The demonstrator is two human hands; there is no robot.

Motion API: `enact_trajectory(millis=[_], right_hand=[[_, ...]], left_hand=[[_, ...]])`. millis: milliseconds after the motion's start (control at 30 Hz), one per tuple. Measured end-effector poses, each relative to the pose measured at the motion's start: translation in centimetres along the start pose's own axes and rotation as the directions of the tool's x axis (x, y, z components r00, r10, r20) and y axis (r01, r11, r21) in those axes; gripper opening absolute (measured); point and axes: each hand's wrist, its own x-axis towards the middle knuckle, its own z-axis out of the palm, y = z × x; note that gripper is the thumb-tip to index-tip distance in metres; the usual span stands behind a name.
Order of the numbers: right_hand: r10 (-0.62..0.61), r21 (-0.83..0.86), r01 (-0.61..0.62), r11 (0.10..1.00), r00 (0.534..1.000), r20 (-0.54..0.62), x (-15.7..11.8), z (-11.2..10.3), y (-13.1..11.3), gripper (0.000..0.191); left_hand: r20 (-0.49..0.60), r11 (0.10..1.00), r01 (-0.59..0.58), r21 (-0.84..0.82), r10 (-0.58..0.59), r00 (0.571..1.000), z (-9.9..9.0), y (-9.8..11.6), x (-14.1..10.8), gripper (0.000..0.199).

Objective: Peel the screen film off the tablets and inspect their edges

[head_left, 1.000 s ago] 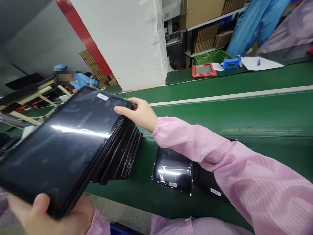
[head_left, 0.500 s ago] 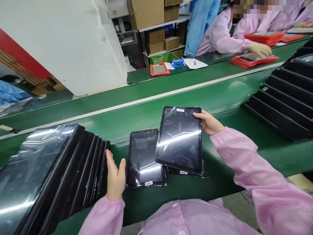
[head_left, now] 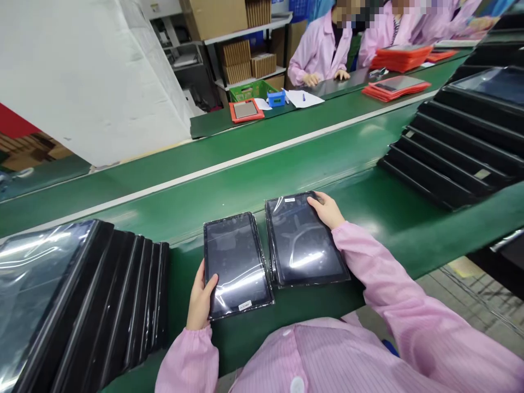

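Observation:
Two dark, plastic-wrapped tablet-like panels lie side by side on the green bench. My left hand (head_left: 200,297) grips the lower left edge of the left panel (head_left: 235,256), its thumb on the front; a white label sits near that panel's bottom. At the right panel (head_left: 303,240), my right hand (head_left: 326,210) holds the upper right corner, thumb on top and fingers hidden behind the edge. This panel has its white label at the top. It covers whatever lies beneath it.
A leaning stack of black panels (head_left: 102,305) stands at the left, another stack (head_left: 462,136) at the right. Across the green conveyor (head_left: 229,180) are red-framed pieces (head_left: 396,87), a blue box (head_left: 276,98), a green basket (head_left: 251,90) and people in pink coats.
My right hand has lowered its panel beside the left one, covering the panel that showed beneath. My left hand has moved onto the left panel's edge. The view has shifted.

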Motion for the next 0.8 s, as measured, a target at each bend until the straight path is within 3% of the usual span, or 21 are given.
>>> enact_trajectory(millis=[133, 233, 367, 600, 700, 800], right_hand=[[-0.134, -0.119, 0.132, 0.984, 0.991, -0.006, -1.1, 0.7, -0.3, 0.069], [-0.144, -0.149, 0.149, 0.978, 0.989, 0.039, -1.8, 0.5, 0.2, 0.083], [-0.076, -0.116, 0.102, 0.988, 0.976, 0.205, -1.8, -0.7, 1.4, 0.086], [-0.07, -0.065, 0.114, 0.991, 0.879, 0.472, 1.1, -0.5, 0.6, 0.089], [-0.058, -0.054, 0.1, 0.993, 0.858, 0.511, 1.9, 0.1, 0.5, 0.087], [-0.067, -0.047, 0.103, 0.994, 0.868, 0.493, 1.7, 0.3, 0.9, 0.087]], left_hand=[[-0.03, 1.0, 0.028, -0.008, -0.028, 0.999, 0.8, 0.1, -1.1, 0.074], [-0.021, 1.0, 0.025, -0.015, -0.025, 0.999, 1.0, 0.2, -1.3, 0.073], [-0.024, 0.999, 0.04, -0.001, -0.04, 0.999, 1.4, -0.3, -1.9, 0.073], [-0.102, 0.983, 0.053, 0.174, -0.035, 0.994, 3.2, -2.1, -4.6, 0.075], [-0.072, 0.975, 0.051, 0.216, -0.036, 0.997, 3.2, -1.6, -3.4, 0.077], [-0.074, 0.972, 0.004, 0.235, 0.014, 0.997, 3.0, 0.0, -0.5, 0.075]])
